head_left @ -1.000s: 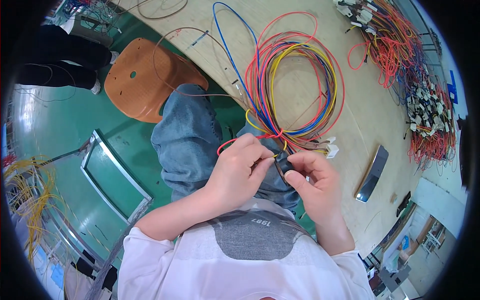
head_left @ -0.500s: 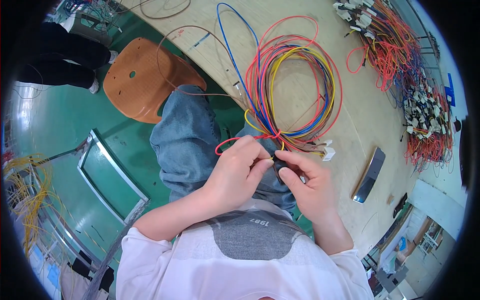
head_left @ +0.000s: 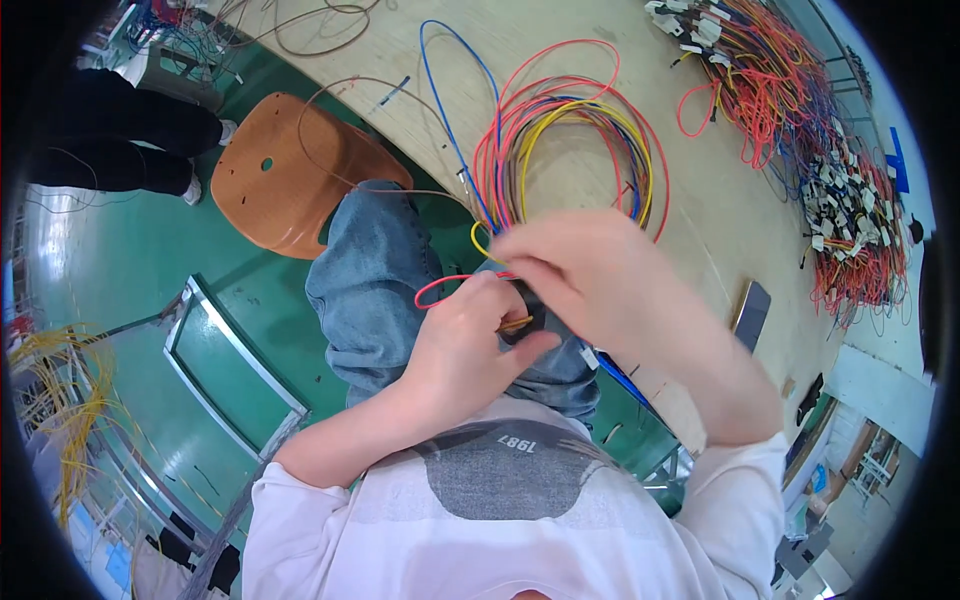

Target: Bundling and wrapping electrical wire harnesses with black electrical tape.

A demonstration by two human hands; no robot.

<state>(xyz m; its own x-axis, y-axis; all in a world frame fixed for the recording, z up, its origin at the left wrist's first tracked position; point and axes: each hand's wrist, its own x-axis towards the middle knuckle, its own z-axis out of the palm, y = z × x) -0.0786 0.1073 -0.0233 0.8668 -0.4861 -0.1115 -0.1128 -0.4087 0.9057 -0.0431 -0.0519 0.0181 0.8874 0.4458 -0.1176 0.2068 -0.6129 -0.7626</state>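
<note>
A coil of red, blue, yellow and brown wires (head_left: 652, 150) lies on the table. Near its lower side my left hand (head_left: 462, 335) is closed, gripping brownish-yellow wires (head_left: 514, 325) with a dark piece beside them. A red wire loop (head_left: 432, 290) sticks out to the left of that hand. My right hand (head_left: 580, 262) is raised over the bottom of the coil, its fingers bent together at the wires; what they hold is hidden. A small yellow loop (head_left: 476, 238) shows beside its fingertips. Below my right wrist is a white connector (head_left: 589, 358).
On the wooden table (head_left: 700, 290) are a phone (head_left: 750, 315) at the right and large bundles of wires with white connectors (head_left: 770, 100) at the far right. An orange stool (head_left: 285, 175) stands to the left, with a person's dark-trousered legs (head_left: 130, 125) behind it.
My right hand has moved up and left, away from its pinch beside the left hand, and now covers the coil's lower part. My left hand stays nearly in place.
</note>
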